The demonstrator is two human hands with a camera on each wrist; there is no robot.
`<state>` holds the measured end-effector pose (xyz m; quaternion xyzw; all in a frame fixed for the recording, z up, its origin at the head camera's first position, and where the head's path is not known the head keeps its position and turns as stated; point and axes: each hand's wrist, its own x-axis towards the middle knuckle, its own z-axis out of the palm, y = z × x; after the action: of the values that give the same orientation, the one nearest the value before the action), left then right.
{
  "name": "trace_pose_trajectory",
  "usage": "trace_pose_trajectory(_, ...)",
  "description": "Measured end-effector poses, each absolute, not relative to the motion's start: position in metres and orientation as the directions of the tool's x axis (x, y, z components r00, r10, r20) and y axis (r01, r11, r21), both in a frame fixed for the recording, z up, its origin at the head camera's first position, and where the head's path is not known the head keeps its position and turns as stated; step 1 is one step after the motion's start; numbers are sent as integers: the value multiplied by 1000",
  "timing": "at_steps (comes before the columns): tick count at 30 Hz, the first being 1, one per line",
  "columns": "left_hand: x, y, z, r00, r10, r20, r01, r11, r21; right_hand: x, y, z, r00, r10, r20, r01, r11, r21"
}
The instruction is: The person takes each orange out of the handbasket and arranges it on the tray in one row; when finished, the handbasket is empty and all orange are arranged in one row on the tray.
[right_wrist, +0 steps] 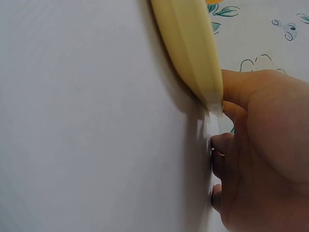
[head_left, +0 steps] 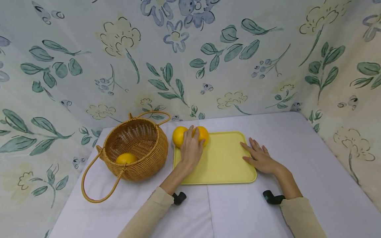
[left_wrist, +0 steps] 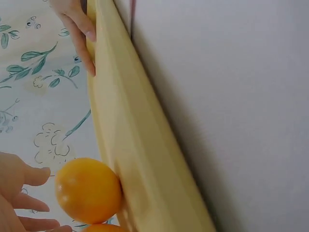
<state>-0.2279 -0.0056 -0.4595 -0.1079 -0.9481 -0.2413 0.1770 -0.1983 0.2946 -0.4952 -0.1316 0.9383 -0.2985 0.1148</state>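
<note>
Two oranges sit side by side at the far left corner of a yellow tray (head_left: 227, 162): a left orange (head_left: 178, 136) and a right orange (head_left: 203, 135). My left hand (head_left: 191, 150) reaches over them, its fingers overlapping both in the head view. In the left wrist view, the thumb and fingers are loosely extended, with a gap between the thumb and the nearer orange (left_wrist: 88, 191). My right hand (head_left: 262, 158) lies at the tray's right edge with fingers spread, the thumb and a fingertip over the rim. From the right wrist, the thumb shows against the tray's corner (right_wrist: 198, 58).
Left of the tray stands a wicker basket (head_left: 148, 165) with one orange (head_left: 126, 158) inside. One of its handles (head_left: 83, 185) hangs down toward the front, the other leans to the back. A floral cloth (head_left: 175, 82) rises behind the white table (head_left: 232, 208).
</note>
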Motion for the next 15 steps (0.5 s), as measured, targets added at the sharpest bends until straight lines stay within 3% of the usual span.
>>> trace_pose_trajectory(7, -227, -28, -424, -909, 153, 389, 353, 779, 519, -197, 293, -494, -938, -317, -138, -173, 777, -605)
trace_pose_trajectory(15, -229, -85, -359, -913, 206, 352, 397, 643, 655, -198, 294, -496, -941, -309, -140, -171, 789, -590)
